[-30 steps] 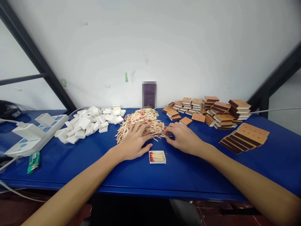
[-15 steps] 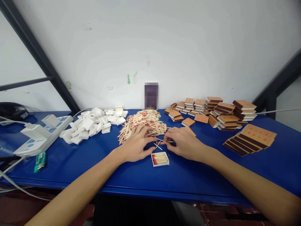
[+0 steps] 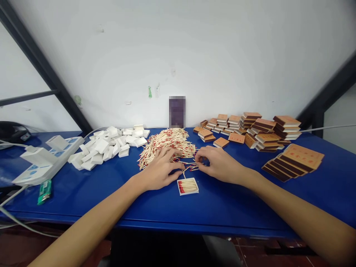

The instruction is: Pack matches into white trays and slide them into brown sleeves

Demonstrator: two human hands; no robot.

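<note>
My left hand (image 3: 160,170) rests with its fingers spread over the front of a heap of red-tipped matches (image 3: 169,142). Its thumb and forefinger are apart, their tips beside a few loose matches. Across from it, my right hand (image 3: 219,163) is curled, thumb and forefinger brought together at the end of a match (image 3: 190,163); the fingertips partly hide it. Just below both hands lies a white matchbox tray (image 3: 188,193) holding a layer of matches, red heads to the left.
White empty trays (image 3: 102,145) are piled at left, beside a power strip (image 3: 59,157) with plugs and a green packet (image 3: 45,191). Orange-brown matchboxes (image 3: 267,139) stand in stacks at right, with a fanned row of covers (image 3: 303,157) nearer. A pixelated dark panel (image 3: 177,112) stands by the wall.
My right hand has lifted slightly and its fingers have shifted at the loose matches. Those matches lie differently between the hands. My left hand stays over the heap; the view has shifted slightly.
</note>
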